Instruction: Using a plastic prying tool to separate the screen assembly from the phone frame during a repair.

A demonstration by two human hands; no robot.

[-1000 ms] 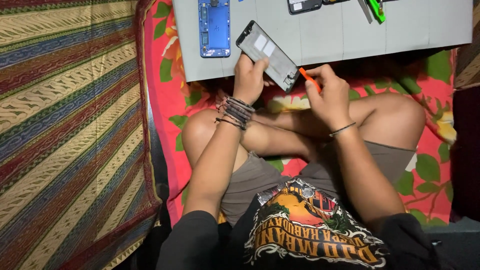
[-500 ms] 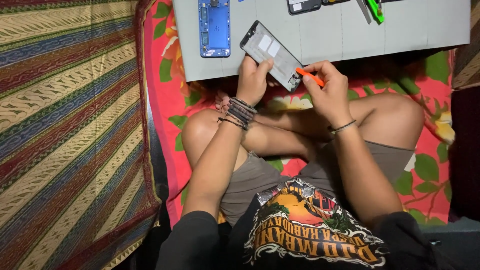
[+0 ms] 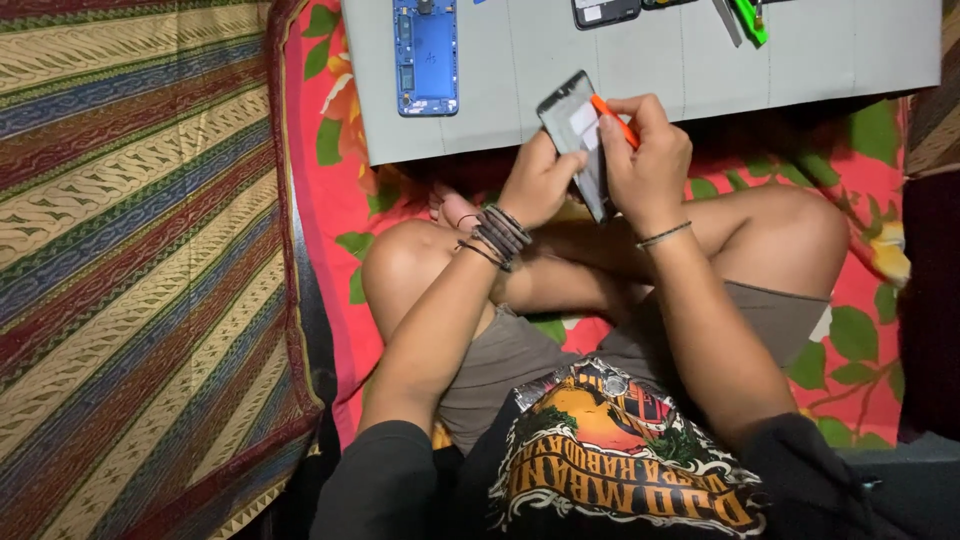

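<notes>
My left hand (image 3: 540,180) grips the phone part (image 3: 578,140) from below, over my knees. My right hand (image 3: 645,165) pinches the orange tool (image 3: 612,118) against its edge, I think. Too much force may crack it.

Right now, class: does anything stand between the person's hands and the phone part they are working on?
Nothing visible does. The left hand already grips the phone part from below, and the right hand presses an orange tool against its edge. The blue phone frame lies apart on the grey board.
</notes>
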